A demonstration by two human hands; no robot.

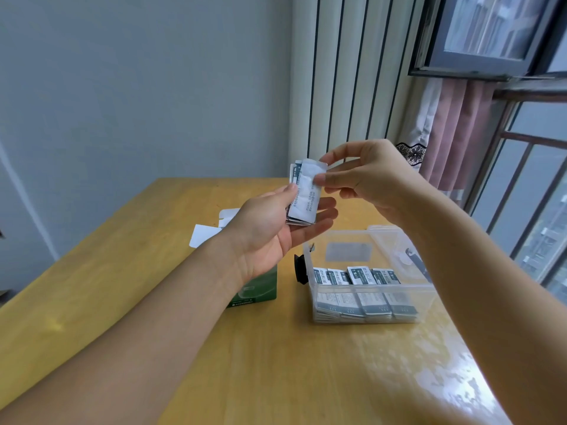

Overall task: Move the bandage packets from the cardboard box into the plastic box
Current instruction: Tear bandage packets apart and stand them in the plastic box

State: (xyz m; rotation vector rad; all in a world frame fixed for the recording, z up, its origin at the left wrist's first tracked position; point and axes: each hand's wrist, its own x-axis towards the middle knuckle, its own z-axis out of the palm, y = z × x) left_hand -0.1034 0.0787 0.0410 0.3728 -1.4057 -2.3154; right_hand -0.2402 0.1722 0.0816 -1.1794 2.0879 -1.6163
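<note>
Sorting a handful of bandage packets above the tabletop (306,363). Far left: green cardboard box (254,289), flaps open, largely hidden behind the left forearm; contents not visible. Left hand (270,228) palm-up, fingers half curled, thumb pressing a small stack of packets (302,194) against the fingertips. Right hand (368,179) just beside, thumb and forefinger pinched on the upper edge of the top packet (310,179), remaining fingers loosely spread. Below and right: clear plastic box (408,289), already holding neat upright rows of packets (365,302) along its near wall; space left behind them. Small black item against the box's left wall, unidentified.

Technique, as judged: peel one packet only, keeping left thumb pressure on the rest. Lower edge-first into the rows, printed face matching neighbours. Risk: thin packets sticking together or fanning out of the left grip.
</note>
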